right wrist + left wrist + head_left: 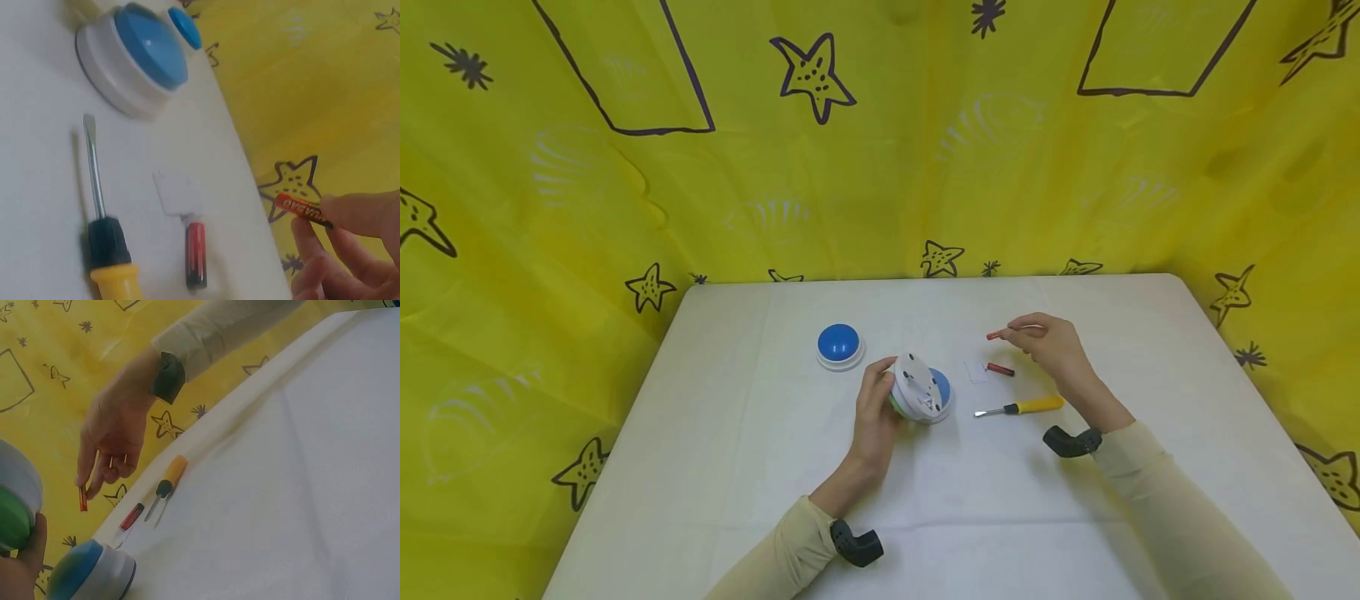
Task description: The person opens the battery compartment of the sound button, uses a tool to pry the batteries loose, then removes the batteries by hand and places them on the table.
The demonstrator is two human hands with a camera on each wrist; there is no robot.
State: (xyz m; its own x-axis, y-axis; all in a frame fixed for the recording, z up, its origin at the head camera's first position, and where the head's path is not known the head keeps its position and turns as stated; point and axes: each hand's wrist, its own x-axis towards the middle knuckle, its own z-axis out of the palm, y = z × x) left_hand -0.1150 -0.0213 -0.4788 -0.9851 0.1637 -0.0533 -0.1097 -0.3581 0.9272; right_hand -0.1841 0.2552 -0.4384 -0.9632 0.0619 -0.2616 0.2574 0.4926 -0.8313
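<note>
My left hand [874,425] grips a white round push-button light [914,385], tilted so its underside with several dark holes faces up. Its green dome [12,520] shows in the left wrist view. Held off the table, a small red battery [299,207] is pinched between the thumb and fingers of my right hand [1058,354]. A second red battery [1001,369] lies below that hand, beside a small white cover [178,192]. Nearer to me is a flat-tipped screwdriver [1037,405] with a yellow handle.
A blue-domed button [942,392] on a white base sits right behind the held one, partly hidden by it. Another blue-domed button [838,343] stands farther left. Yellow patterned curtain [880,167] surrounds the white table [760,450] at the back and sides.
</note>
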